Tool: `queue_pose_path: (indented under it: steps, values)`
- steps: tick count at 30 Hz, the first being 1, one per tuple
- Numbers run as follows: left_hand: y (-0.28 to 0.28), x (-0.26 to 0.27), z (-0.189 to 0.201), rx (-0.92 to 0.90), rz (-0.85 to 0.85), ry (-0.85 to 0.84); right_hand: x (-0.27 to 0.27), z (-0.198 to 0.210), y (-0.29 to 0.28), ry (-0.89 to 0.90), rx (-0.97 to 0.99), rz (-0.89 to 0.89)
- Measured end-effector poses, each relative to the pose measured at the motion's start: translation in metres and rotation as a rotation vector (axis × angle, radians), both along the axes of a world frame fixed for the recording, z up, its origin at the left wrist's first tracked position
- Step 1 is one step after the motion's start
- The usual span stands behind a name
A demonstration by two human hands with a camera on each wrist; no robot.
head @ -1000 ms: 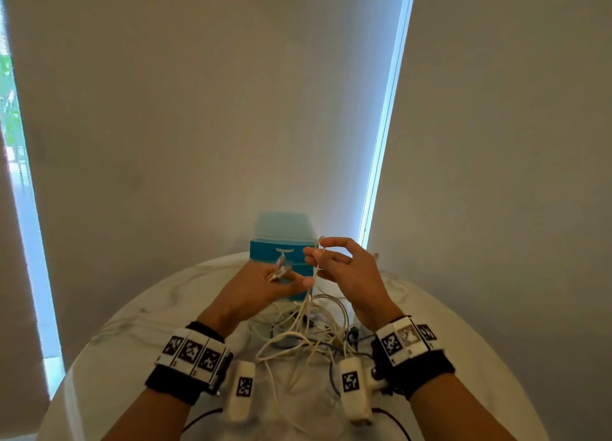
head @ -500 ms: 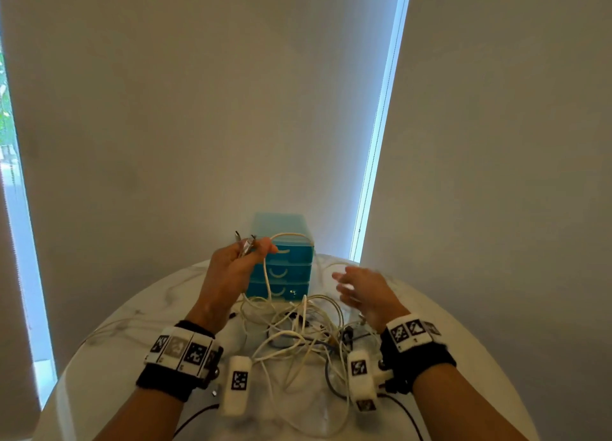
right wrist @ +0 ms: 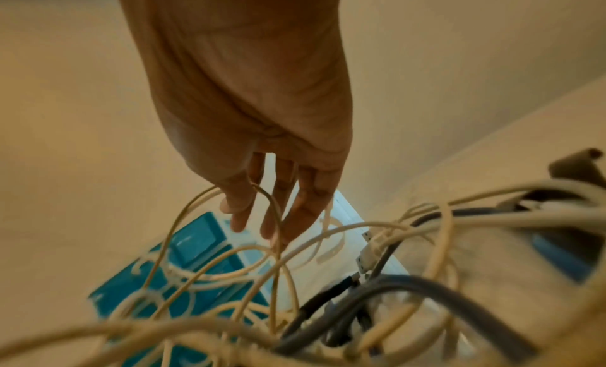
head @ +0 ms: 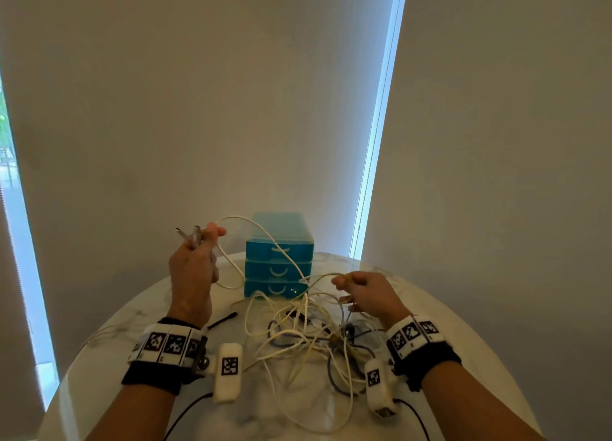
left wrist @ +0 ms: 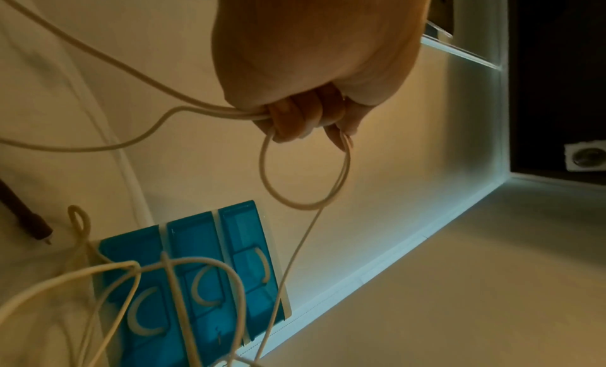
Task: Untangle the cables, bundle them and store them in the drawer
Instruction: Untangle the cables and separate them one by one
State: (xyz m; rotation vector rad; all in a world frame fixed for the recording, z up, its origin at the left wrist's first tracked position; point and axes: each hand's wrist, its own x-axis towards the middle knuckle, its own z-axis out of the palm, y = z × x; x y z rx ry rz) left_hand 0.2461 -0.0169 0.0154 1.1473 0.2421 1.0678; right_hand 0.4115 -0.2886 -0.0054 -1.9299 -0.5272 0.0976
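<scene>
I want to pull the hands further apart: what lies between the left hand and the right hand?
In the head view, a white cable arcs from the left hand down to the right hand, crossing in front of the blue drawer unit.

glossy marble-look table [head: 447, 341]; translucent blue plastic drawer unit [head: 280, 252]; smooth cream rubbery cables [head: 298, 338].

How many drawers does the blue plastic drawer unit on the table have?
3, stacked: top drawer, middle drawer, bottom drawer. All sit closed in the blue plastic drawer unit; white cables cross their fronts.
</scene>
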Motion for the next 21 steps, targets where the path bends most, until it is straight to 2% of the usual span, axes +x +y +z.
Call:
queue_pose_path:
  steps: [4,6,7,8,9,11,12,14,15,16,19,21]
  values:
    - [0.02,0.0,-0.009,-0.187,0.035,-0.007,0.0,0.016,-0.022,0.335,0.45,0.287]
    - [0.024,0.003,-0.014,-0.237,0.06,0.014,-0.002,0.023,-0.03,0.479,0.557,0.451]
    - [0.024,0.005,-0.016,-0.246,0.07,0.028,-0.002,0.026,-0.031,0.492,0.555,0.474]
    - [0.024,0.007,-0.017,-0.245,0.08,0.041,-0.003,0.028,-0.031,0.454,0.504,0.442]
    - [0.023,0.009,-0.019,-0.237,0.089,0.051,-0.003,0.03,-0.029,0.34,0.4,0.354]
    - [0.02,0.01,-0.021,-0.212,0.102,0.064,-0.002,0.034,-0.022,0.011,0.143,0.146]
    - [0.019,0.01,-0.021,-0.206,0.111,0.069,-0.002,0.035,-0.019,-0.142,0.074,0.067]
    - [0.02,0.009,-0.023,-0.213,0.137,0.086,0.0,0.037,-0.016,-0.344,0.09,-0.077]
    - [0.022,0.009,-0.024,-0.227,0.152,0.094,0.002,0.039,-0.016,-0.352,0.178,-0.15]
    - [0.026,0.008,-0.026,-0.246,0.17,0.104,0.006,0.043,-0.017,-0.286,0.317,-0.208]
    - [0.036,0.008,-0.03,-0.299,0.218,0.129,0.012,0.054,-0.022,0.117,0.771,-0.239]
    - [0.039,0.008,-0.031,-0.306,0.227,0.132,0.014,0.057,-0.029,0.234,0.867,-0.237]
